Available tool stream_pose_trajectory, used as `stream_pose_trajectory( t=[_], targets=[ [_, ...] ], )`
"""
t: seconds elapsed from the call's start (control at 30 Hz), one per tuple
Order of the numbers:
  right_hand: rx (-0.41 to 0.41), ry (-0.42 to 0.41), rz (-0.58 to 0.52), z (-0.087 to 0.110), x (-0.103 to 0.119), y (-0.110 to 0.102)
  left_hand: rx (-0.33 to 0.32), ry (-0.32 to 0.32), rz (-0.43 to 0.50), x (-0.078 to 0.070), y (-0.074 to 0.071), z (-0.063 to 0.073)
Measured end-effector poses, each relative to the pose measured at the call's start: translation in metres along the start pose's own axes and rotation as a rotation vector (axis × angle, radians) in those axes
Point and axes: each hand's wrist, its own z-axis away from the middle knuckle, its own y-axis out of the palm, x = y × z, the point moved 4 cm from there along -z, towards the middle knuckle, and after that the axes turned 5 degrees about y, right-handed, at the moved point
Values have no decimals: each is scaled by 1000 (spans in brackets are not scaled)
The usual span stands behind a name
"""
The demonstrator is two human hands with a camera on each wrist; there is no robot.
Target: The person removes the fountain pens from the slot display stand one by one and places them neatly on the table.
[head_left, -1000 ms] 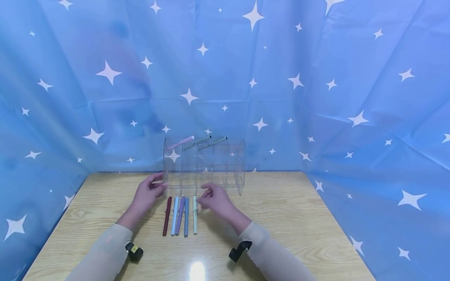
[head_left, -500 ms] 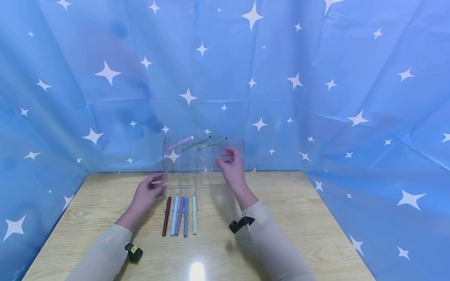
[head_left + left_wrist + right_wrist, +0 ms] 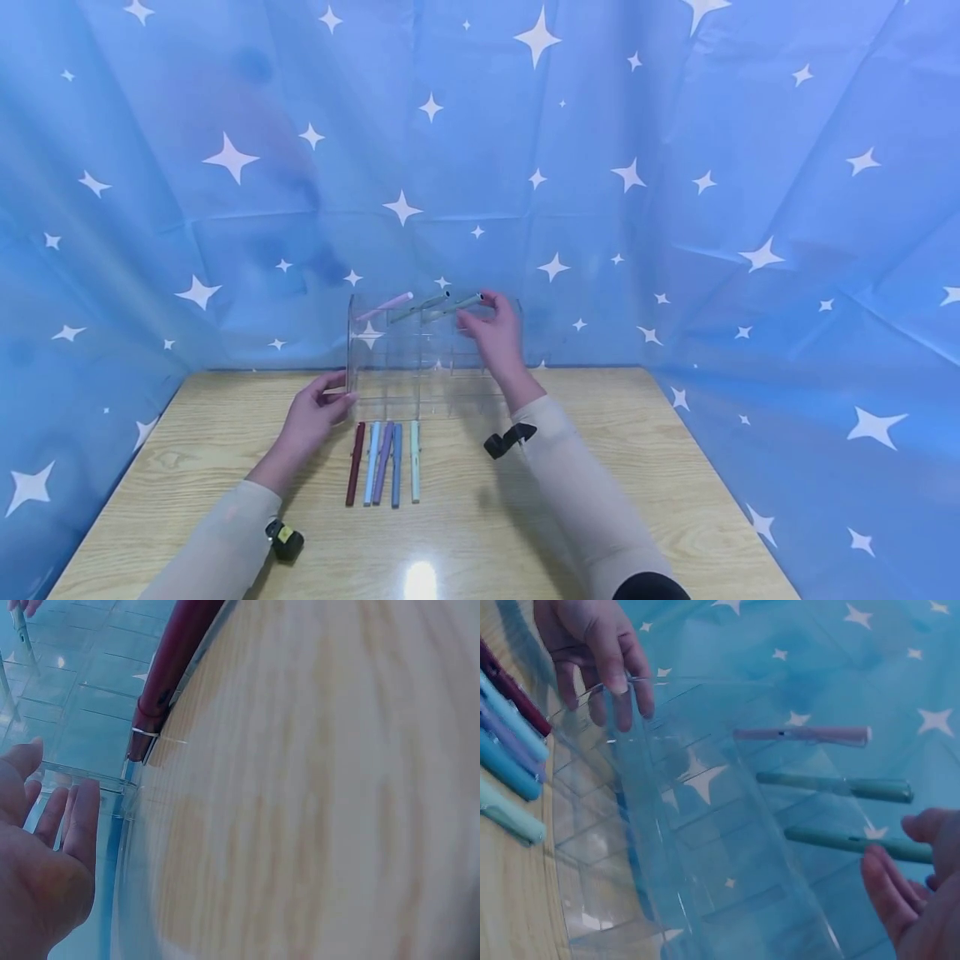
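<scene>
A clear stepped plastic rack [image 3: 405, 379] stands at the back of the table. My left hand [image 3: 318, 408] holds its left side panel, thumb on one face and fingers on the other. Three pens lie slanted on the rack's top tier: a pink pen [image 3: 810, 736], a dark green pen [image 3: 840, 786] and a lighter green pen [image 3: 832, 839] at the right. My right hand [image 3: 495, 333] is up at that right-hand green pen, with thumb and fingertips on either side of its upper end.
In front of the rack, several pens lie side by side on the wooden table [image 3: 600, 467]: dark red [image 3: 356, 463], light blue [image 3: 372, 463], purple [image 3: 383, 463], blue [image 3: 397, 465] and pale green [image 3: 416, 462]. A blue star-patterned curtain [image 3: 480, 167] hangs behind.
From beside the pale green pen on the table, my right hand has risen to the rack's top tier and reached the right-hand green pen. The left hand has stayed on the side panel.
</scene>
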Motion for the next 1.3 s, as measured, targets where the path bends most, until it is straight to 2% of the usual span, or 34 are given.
stream_pose_trajectory(
  t=[0.2, 0.47, 0.67, 0.83, 1.03, 1.3],
  targets=[
    [118, 36, 17, -10, -3, 8, -2, 10, -1, -1, 0, 1],
    [192, 25, 77, -15, -7, 10, -4, 22, 3, -4, 1, 2],
    [232, 11, 169, -20, -5, 13, -3, 14, 0, -5, 1, 2],
    [272, 32, 235, -22, -3, 18, -1, 8, 2, -4, 1, 3],
    [277, 24, 255, -24, -1, 22, 5, 10, 12, 0, 0, 1],
    [231, 53, 177, -25, -4, 23, 9, 12, 23, 0, 0, 1]
  ],
)
